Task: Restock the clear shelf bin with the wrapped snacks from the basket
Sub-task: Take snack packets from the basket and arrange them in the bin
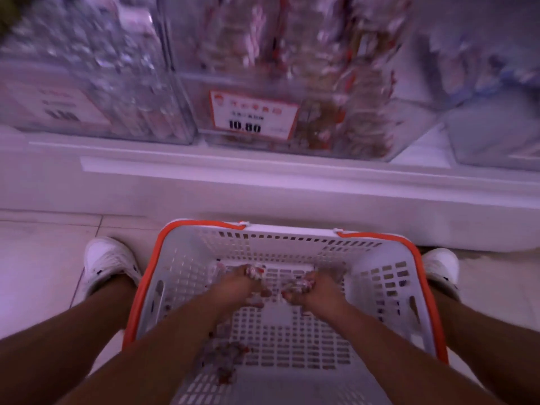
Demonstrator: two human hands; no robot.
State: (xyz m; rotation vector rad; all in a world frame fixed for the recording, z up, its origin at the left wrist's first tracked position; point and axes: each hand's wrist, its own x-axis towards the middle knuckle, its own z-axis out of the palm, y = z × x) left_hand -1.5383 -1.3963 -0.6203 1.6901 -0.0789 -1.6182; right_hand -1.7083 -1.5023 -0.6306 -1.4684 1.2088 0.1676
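Nearest you, inside the near left part of the basket (pixel 388 290), a small heap of loose wrapped snacks (pixel 222 361) lies on the perforated floor, partly behind your left forearm; their wrappers look crinkled and clear with red and white marks, too blurred to read. The basket is white slotted plastic with an orange rim and sits on the pale tiled floor (pixel 43 258) between your two white shoes, the left shoe (pixel 109 263) and the right shoe (pixel 441 268).

Further in, both your hands are down at the middle of the basket floor. Your left hand (pixel 248 285) is curled around a bunch of wrapped snacks, some poking out past the knuckles. Your right hand (pixel 309 287) is likewise clenched on a bunch of them, just beside the left one.

Beyond the basket runs the smooth white shelf ledge (pixel 263 182). On it, straight ahead, stands the clear shelf bin (pixel 336 118), hard transparent plastic with red, white and brownish wrapped pieces inside. Its front carries a price tag (pixel 253 114) with a red border, a white field and the figure 10.80; the other characters are too blurred to read. To the left stands another clear bin (pixel 117 92) of silvery wrapped goods with an unreadable label, and to the far right a third bin (pixel 496 135).
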